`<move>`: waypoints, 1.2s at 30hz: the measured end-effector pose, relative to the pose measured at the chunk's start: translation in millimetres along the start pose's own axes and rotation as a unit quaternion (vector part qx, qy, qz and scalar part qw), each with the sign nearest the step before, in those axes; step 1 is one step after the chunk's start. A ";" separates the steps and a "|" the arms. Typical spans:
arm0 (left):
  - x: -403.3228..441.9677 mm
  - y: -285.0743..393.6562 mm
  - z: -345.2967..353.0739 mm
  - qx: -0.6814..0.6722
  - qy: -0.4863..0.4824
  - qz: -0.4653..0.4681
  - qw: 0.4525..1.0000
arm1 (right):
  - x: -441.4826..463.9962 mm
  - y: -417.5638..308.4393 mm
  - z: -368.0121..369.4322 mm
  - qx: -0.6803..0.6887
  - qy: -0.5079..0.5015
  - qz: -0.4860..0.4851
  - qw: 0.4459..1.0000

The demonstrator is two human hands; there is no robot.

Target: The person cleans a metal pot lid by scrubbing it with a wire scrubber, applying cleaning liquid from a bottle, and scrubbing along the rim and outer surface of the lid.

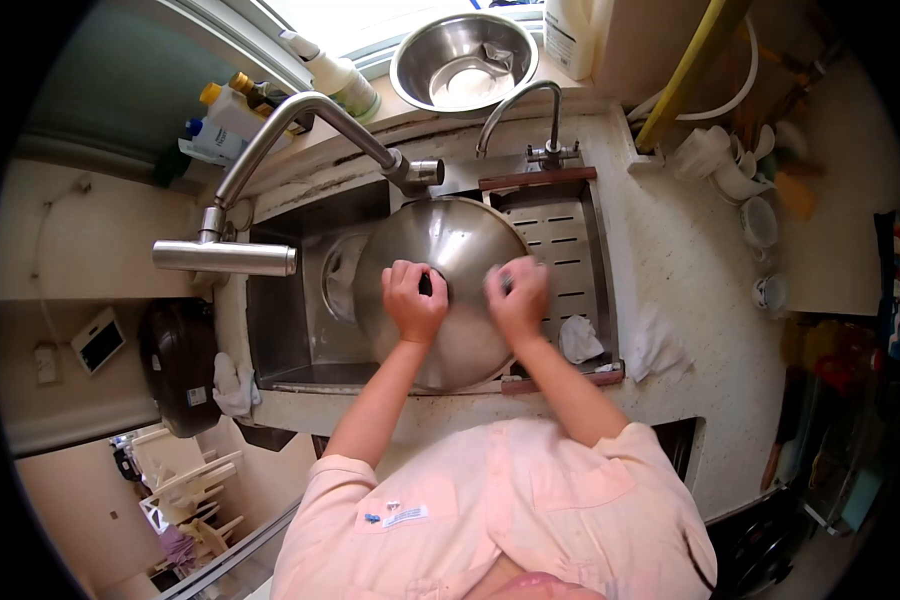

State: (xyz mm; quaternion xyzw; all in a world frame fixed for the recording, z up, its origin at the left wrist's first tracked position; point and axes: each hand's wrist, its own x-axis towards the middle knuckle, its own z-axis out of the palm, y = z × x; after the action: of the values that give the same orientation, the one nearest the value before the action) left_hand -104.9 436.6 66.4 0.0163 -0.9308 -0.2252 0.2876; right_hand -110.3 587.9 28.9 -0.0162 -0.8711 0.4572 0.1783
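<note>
A large domed steel pot lid (pixel 448 232) lies across the sink, its brushed surface facing up. My left hand (pixel 413 302) is closed around the black knob at the lid's middle. My right hand (pixel 519 300), smeared by motion, is closed over the lid's right side. A small dark bit shows between its fingers, too blurred to name. Under the lid is the steel sink (pixel 315 335), where a round metal thing shows partly at the left. A slotted steel drainboard (pixel 562 240) lies to the right of the lid.
A big swivel faucet (pixel 300 105) arches over the sink's left side; a thinner tap (pixel 550 150) stands behind the drainboard. On the ledge are a steel bowl (pixel 465 62) and several bottles (pixel 235 110). White cloths (pixel 658 345) lie at the right, cups (pixel 758 222) farther right.
</note>
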 end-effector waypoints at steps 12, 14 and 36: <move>0.7 0.6 -0.5 -0.005 0.007 0.006 1.000 | 13.8 3.4 9.3 0.018 -0.058 -0.063 0.996; -1.1 0.8 -2.3 -0.001 0.011 0.008 1.000 | 25.5 12.2 17.9 -0.035 -0.034 0.019 0.999; 1.7 -1.5 1.5 -0.006 0.015 0.016 1.000 | -5.4 85.3 -40.8 0.280 -0.165 0.226 0.918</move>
State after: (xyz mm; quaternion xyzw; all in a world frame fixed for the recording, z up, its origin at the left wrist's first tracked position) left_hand -107.3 435.5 65.5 0.0028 -0.9250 -0.2259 0.3055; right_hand -103.5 668.6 -20.0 -0.0861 -0.6976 0.7069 -0.0787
